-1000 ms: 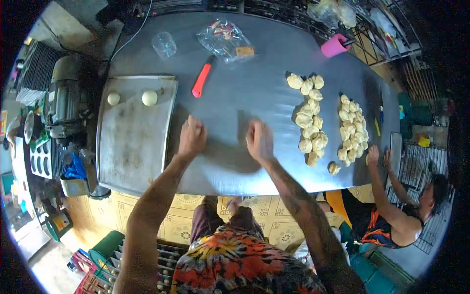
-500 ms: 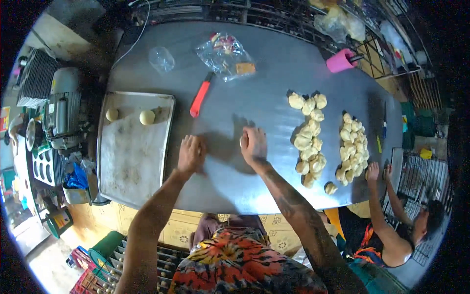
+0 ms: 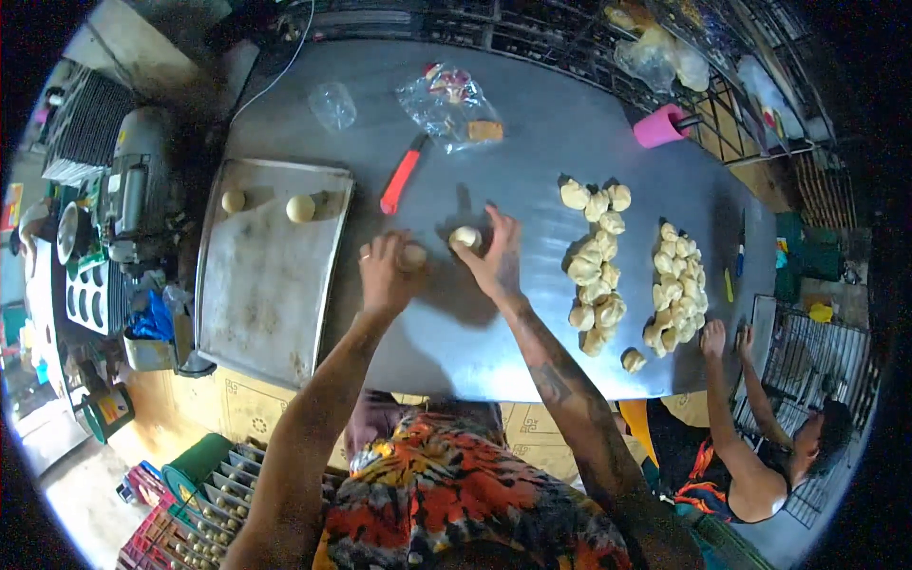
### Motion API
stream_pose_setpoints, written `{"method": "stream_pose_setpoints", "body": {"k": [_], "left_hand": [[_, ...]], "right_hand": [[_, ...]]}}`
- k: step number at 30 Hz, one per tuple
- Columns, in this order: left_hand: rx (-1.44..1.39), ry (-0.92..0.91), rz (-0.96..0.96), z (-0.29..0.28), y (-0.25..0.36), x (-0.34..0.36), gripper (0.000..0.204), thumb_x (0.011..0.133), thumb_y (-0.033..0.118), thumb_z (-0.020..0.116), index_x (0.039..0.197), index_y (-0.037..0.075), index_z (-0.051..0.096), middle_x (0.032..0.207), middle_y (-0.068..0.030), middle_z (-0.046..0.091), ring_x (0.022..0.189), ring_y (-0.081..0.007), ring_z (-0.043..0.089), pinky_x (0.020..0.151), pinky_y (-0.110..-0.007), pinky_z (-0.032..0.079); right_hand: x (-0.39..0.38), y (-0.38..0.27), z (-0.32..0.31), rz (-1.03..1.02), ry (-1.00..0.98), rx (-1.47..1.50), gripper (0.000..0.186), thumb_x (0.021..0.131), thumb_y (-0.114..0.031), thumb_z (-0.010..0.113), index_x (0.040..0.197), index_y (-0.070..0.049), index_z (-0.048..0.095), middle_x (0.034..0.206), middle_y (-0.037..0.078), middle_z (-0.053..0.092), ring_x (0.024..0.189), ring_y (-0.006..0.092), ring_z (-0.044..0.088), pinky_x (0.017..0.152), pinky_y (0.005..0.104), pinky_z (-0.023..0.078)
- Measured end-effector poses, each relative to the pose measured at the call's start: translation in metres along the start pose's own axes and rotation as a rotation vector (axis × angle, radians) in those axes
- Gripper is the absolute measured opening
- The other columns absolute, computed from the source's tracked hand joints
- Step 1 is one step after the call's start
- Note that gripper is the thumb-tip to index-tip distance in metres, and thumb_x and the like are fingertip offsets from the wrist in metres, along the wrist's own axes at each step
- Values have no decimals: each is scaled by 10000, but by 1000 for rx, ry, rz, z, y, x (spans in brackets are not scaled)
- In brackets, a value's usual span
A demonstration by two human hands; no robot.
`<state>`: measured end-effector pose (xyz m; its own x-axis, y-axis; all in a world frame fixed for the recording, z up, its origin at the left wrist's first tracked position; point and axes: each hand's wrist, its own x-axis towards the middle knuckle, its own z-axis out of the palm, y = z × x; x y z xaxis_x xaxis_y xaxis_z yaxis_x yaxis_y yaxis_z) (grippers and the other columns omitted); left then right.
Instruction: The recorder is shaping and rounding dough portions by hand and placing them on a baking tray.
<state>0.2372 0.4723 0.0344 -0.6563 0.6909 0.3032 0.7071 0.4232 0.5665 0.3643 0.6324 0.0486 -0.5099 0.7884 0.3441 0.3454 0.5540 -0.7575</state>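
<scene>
Half a second ago I saw both hands curled over; now the right hand has opened, thumb and fingers spread beside a pale, round dough ball on the grey metal counter, beyond the right edge of the rectangular metal tray. The left hand bends its fingers beside a blurred, pale, roundish dough piece; its palm is hidden, so I can't tell whether it grips.

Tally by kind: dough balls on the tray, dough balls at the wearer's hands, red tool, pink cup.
Balls on tray: 2
Ball at left hand: 1
Ball at right hand: 1
Red tool: 1
Pink cup: 1
Total: 6
</scene>
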Motion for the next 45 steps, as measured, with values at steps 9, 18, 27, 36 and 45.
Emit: {"method": "stream_pose_setpoints", "body": {"k": [9, 18, 27, 36, 45], "left_hand": [[-258, -232, 83, -83, -98, -43, 330, 840, 180, 789, 1152, 107, 710, 1137, -91, 701, 1019, -292, 655, 955, -406, 500], [-31, 121, -179, -224, -273, -32, 427, 779, 73, 768, 1190, 112, 660, 1169, -108, 640, 1010, -345, 595, 950, -469, 461], [231, 387, -232, -255, -255, -46, 444, 841, 239, 798, 1254, 113, 696, 1215, -133, 670, 1075, -326, 614, 921, -447, 497], [529, 555, -235, -581, -480, 45, 274, 941, 236, 670, 1159, 84, 739, 1066, -147, 730, 896, -358, 663, 791, -447, 539], [717, 247, -508, -701, -667, 171, 421, 913, 414, 676, 1075, 36, 764, 1072, -216, 738, 970, -381, 673, 867, -477, 548]], "right_hand": [[-47, -79, 43, 350, -628, -49, 352, 870, -183, 801, 1192, -68, 719, 1035, 138, 649, 916, 284, 666, 833, 370, 547], [-112, -208, 203, -202, -452, 28, 405, 903, -122, 767, 1290, -106, 651, 1166, 118, 595, 834, 320, 655, 715, 422, 559], [-136, -187, 145, -257, -553, 114, 752, 906, -159, 777, 1563, -54, 428, 1338, 213, 565, 1119, 363, 597, 964, 446, 504], [-273, -115, -39, 196, -514, -241, 220, 961, -82, 642, 1154, 9, 695, 988, 137, 705, 790, 247, 625, 700, 361, 532], [-396, -181, 4, 507, -352, -76, 307, 951, -79, 592, 1240, -16, 673, 960, 103, 689, 741, 194, 606, 659, 304, 520]]}}
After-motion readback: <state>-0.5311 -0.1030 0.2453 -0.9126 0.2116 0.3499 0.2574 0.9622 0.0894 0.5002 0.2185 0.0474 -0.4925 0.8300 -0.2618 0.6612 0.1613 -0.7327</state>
